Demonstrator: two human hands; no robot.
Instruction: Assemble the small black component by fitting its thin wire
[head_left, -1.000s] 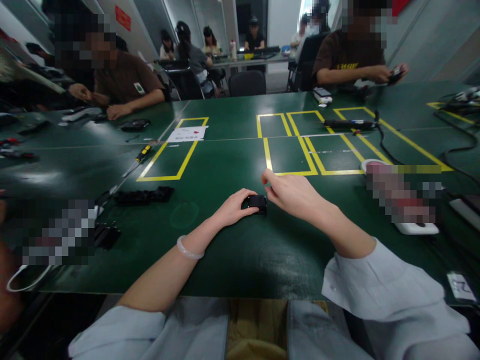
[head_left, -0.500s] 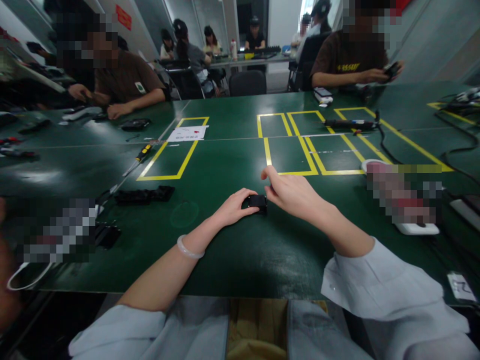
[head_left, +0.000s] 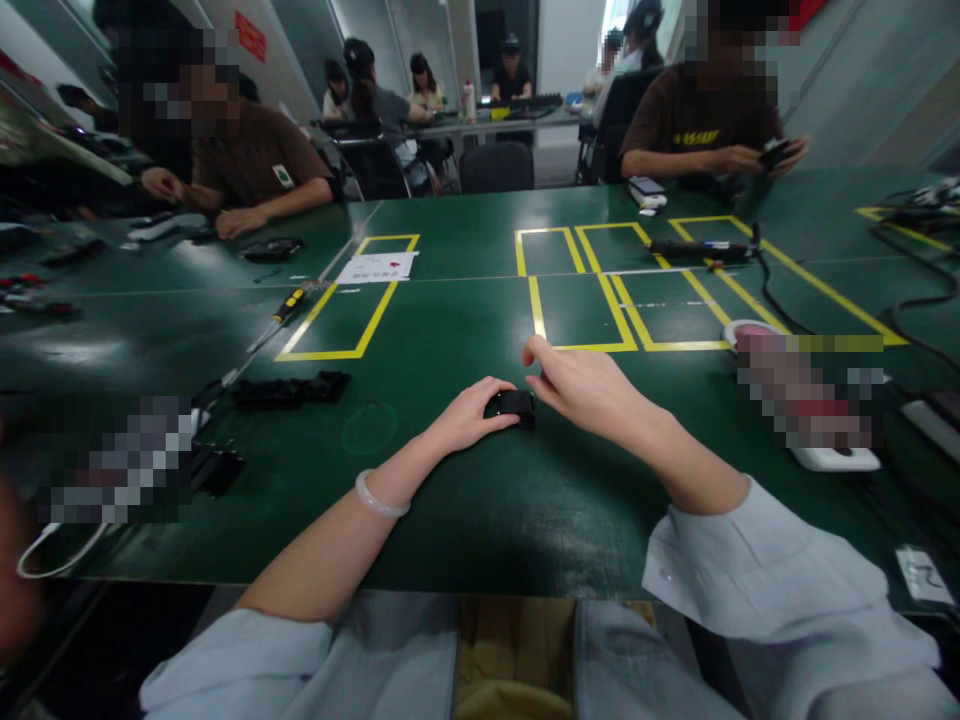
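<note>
My left hand (head_left: 472, 412) grips a small black block-shaped part (head_left: 514, 403) between thumb and fingers, low over the green table (head_left: 480, 520). Just right of the part is my right hand (head_left: 574, 380), its fingers curled and their tips close to the part's right end. Whatever those fingers may hold is too small or hidden to make out. A pale bracelet (head_left: 381, 497) circles my left wrist.
Yellow tape outlines (head_left: 589, 348) mark the table ahead. A yellow-and-black screwdriver (head_left: 289, 305), a paper sheet (head_left: 376, 267) and black strip-shaped parts (head_left: 292, 390) lie left. At right are a black corded tool (head_left: 701, 248) and a blurred white-edged device (head_left: 802, 400). People sit opposite.
Both hands stay at nearly the same spot, with the black part still in my left hand. The view shifts very slightly. Across the table, the right-hand person's hands move a little.
</note>
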